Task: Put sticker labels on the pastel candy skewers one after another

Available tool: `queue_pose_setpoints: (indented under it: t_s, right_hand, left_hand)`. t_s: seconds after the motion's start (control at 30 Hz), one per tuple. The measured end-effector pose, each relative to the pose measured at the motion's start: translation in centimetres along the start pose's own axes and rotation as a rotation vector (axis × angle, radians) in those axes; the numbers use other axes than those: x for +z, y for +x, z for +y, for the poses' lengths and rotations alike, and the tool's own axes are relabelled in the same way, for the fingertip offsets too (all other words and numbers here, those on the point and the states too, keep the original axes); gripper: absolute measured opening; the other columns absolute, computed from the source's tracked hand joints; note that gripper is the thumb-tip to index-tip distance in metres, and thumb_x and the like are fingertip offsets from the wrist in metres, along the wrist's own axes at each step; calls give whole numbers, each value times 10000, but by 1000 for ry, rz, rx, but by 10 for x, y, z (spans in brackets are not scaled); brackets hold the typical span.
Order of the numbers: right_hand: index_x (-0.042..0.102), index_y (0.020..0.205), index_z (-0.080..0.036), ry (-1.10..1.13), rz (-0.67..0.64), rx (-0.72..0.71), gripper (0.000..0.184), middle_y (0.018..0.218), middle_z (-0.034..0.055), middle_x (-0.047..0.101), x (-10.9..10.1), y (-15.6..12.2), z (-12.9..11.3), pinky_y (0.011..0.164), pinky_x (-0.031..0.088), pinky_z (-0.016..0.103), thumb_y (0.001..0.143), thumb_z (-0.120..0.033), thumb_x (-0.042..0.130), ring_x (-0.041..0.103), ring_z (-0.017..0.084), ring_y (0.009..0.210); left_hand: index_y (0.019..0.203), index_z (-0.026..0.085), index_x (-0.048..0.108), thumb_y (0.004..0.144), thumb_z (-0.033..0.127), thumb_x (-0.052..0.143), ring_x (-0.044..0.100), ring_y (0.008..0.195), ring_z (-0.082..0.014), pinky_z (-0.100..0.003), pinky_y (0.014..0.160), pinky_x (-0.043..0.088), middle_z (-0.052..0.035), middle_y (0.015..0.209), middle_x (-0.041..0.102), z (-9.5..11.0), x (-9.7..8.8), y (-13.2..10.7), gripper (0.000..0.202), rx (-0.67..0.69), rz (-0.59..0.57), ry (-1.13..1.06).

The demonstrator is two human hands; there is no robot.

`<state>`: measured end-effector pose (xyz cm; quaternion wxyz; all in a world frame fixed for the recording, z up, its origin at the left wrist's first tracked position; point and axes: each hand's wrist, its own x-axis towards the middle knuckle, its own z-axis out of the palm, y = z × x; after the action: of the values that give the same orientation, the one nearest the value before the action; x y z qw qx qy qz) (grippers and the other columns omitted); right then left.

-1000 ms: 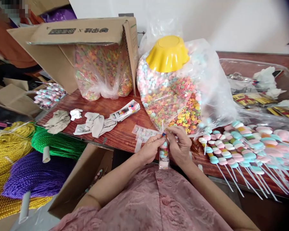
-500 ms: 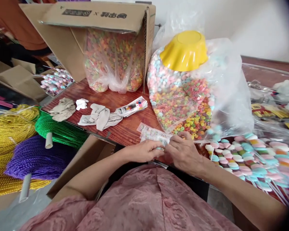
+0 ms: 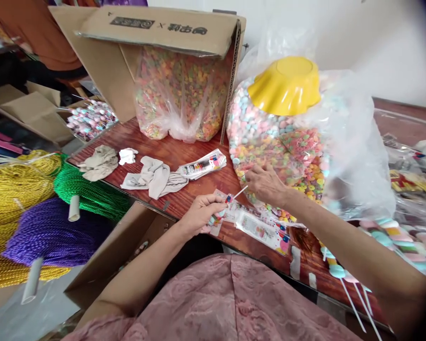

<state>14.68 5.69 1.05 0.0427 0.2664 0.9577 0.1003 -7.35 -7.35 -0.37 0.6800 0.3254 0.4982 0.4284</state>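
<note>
My left hand (image 3: 200,214) is closed round a wrapped candy skewer (image 3: 223,209), whose white stick pokes up to the right. My right hand (image 3: 266,183) reaches into the open clear bag of coloured ring and marshmallow sweets (image 3: 280,147), fingers curled among the sweets; what they pinch is hidden. Clear printed wrappers (image 3: 261,228) lie on the wooden table (image 3: 184,199) just below both hands. A yellow bowl (image 3: 284,85) rests upside down on the bag.
A cardboard box (image 3: 152,33) at the back holds another bag of ring sweets (image 3: 179,99). Rags (image 3: 152,174), a sleeve pack (image 3: 203,165), finished skewers (image 3: 394,237) at right. Green, purple and yellow cord spools (image 3: 39,208) and an open box (image 3: 128,246) lie lower left.
The view swung right and up. My right hand left the skewer and moved up into the sweet bag. My left hand keeps the wrapped skewer, now held lower left.
</note>
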Motion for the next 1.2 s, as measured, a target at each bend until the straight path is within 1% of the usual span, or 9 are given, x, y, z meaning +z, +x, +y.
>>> queue_pose_setpoints:
  t_s: [0.2,0.33,0.47,0.63,0.73,0.83,0.93,1.07,1.2]
  right_hand:
    - [710,940,-176,-87,-1,-64,211,1004,101,660,17,3,-6,817,254,395,909,-131,506,451,243,940]
    - [691,990,-138,-88,43,22,214,1046,122,658,19,-3,-13,810,258,398,892,-122,502,458,254,949]
    - [696,988,-163,-32,106,92,212,1141,119,647,14,-8,-20,788,250,400,923,-191,496,450,265,999]
    - [694,848,-164,-27,-15,41,184,1055,134,644,13,3,-32,772,246,414,864,-123,516,456,274,990]
    - [685,870,-135,-31,-23,55,190,1022,148,643,16,10,-35,765,260,406,823,-72,512,466,277,978]
    - [664,894,-130,62,94,111,179,960,132,659,9,4,-37,763,280,383,844,-77,500,494,253,929]
    - [637,887,-157,270,287,170,184,812,78,654,-5,-14,-51,756,315,343,927,-141,458,521,207,821]
    - [605,822,-185,534,486,246,188,718,29,624,-18,-39,-82,688,351,288,942,-187,461,538,157,696]
    - [570,737,-200,668,598,486,172,649,5,591,-10,-60,-101,609,368,259,885,-160,491,525,131,591]
  left_hand:
    - [733,156,588,576,359,824,556,431,-94,-190,424,426,-9,605,657,-1,5,8,348,-51,12,-317]
    - [737,144,589,591,342,827,566,428,-96,-181,407,414,-21,613,665,-6,4,10,342,-40,27,-350]
    - [766,152,588,610,319,815,555,433,-95,-195,429,438,-10,602,657,-8,4,9,322,-11,78,-357]
    - [778,151,591,626,304,810,556,442,-94,-202,443,448,-6,604,645,-13,10,11,307,2,55,-370]
    - [749,150,582,644,322,813,555,442,-84,-195,448,443,-8,617,648,-16,14,11,307,13,20,-364]
    - [758,139,612,644,335,817,571,462,-83,-184,432,431,-20,664,663,-12,14,6,306,41,31,-331]
    - [842,141,653,644,362,819,536,421,-83,-164,337,331,-6,667,644,-4,19,0,339,42,23,-283]
    - [838,162,638,628,403,835,376,334,-41,-145,283,226,73,554,503,1,39,0,375,45,-10,-245]
    - [772,158,624,660,460,802,319,309,-18,-150,284,221,82,526,464,-8,63,5,368,90,-18,-161]
